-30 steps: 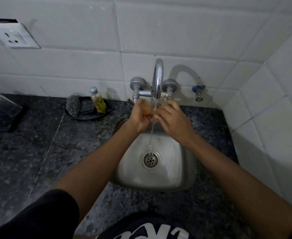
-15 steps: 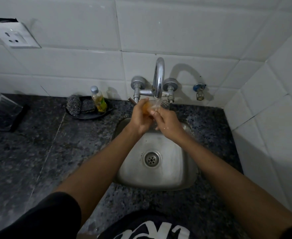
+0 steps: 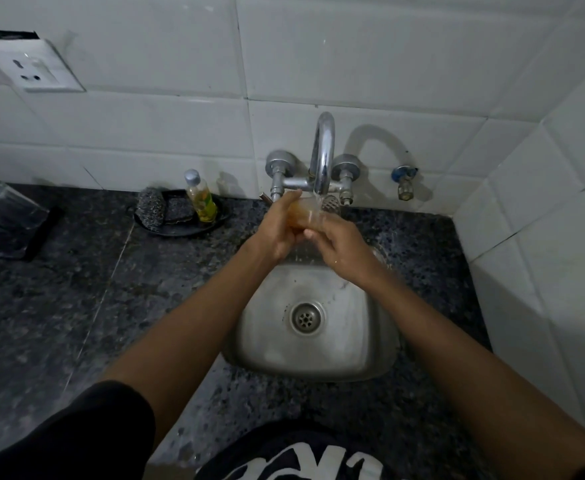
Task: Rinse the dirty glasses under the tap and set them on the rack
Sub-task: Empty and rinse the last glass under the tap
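Note:
A small clear glass (image 3: 304,215) holding brownish liquid sits under the chrome tap (image 3: 324,154), and water runs from the spout into it. My left hand (image 3: 277,230) grips the glass from the left side. My right hand (image 3: 339,245) holds its lower right side with the fingertips. Both hands are above the back of the steel sink (image 3: 350,362). A black rack (image 3: 42,233) with clear glasses (image 3: 2,206) on it lies at the far left of the counter.
A dark dish (image 3: 177,230) with a steel scrubber (image 3: 151,206) and a small bottle of yellow liquid (image 3: 201,197) stands left of the tap. A second small tap (image 3: 404,181) is on the wall at right. A wall socket (image 3: 31,69) is upper left. White tiled walls close the right side.
The glass has turned more upright under the stream and now holds brownish water. My right hand has slid lower on the glass.

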`<state>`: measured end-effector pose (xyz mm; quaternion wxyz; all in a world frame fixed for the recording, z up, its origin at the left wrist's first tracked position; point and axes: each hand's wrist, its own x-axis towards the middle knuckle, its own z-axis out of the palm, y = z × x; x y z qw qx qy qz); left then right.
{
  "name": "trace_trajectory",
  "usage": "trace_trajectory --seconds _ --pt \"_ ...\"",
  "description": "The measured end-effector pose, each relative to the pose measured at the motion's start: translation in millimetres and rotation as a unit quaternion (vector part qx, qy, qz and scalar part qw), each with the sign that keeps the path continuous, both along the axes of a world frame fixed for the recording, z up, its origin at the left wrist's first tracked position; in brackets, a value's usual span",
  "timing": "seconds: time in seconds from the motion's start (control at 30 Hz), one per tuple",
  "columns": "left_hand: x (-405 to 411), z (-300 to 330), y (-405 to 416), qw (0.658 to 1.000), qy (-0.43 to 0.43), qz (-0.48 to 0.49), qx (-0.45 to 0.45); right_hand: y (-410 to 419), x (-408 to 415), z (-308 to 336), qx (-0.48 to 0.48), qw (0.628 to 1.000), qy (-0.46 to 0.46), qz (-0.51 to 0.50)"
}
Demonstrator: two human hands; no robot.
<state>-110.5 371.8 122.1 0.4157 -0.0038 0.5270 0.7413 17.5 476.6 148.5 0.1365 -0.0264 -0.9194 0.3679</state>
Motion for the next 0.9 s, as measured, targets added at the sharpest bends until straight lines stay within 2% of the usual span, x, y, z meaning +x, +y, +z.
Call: trace_trajectory --seconds 0.07,0.1,0.2,0.27,0.3,0.43,0.47,0.5,0.6,0.67,0.7,0.77,0.83,0.9 --pt "3 1 -1 1.0 -0.001 0.022 0.008 -9 -5 1 -0.12 0.991 -0.026 -0.045" --pt "4 0 -1 0.999 -0.014 0.029 0.016 -12 -6 2 -0.134 0.989 -0.025 -0.055" --pt "6 1 1 0.999 -0.046 0.006 0.021 -3 -4 1 -0.003 0.999 0.033 -0.012" --pt "8 7 2 0.999 -0.041 -0.025 0.021 6 0 -4 0.078 0.997 0.016 0.016" --pt "9 8 3 0.999 -0.038 -0.023 0.016 7 2 -8 0.064 0.998 0.01 0.013" --pt "14 3 0 0.998 -0.029 0.018 0.062 -8 -4 -3 -0.147 0.987 -0.049 -0.052" --pt "15 1 0 0.995 -0.042 0.021 0.088 -9 -5 1 -0.145 0.987 -0.038 -0.054" --pt "14 -1 -1 0.992 -0.05 0.018 0.111 -7 -5 2 -0.102 0.994 -0.009 -0.044" --pt "13 3 -3 0.996 -0.011 -0.023 0.087 0 4 1 0.014 0.999 0.035 0.031" --pt "13 2 -6 0.998 0.018 -0.008 0.067 -1 5 -3 -0.051 0.998 0.015 0.021" --pt "14 2 -7 0.998 0.018 -0.001 0.064 -6 2 0 -0.118 0.993 -0.011 -0.004" --pt "16 -1 -9 0.997 0.004 -0.001 0.081 -15 -4 4 -0.172 0.984 -0.038 -0.035" --pt "15 -3 -10 0.996 -0.015 -0.015 0.089 -15 -2 9 -0.086 0.996 0.002 -0.019" --pt "11 -3 -12 0.996 -0.011 -0.033 0.087 -9 3 8 0.07 0.997 -0.005 0.04"
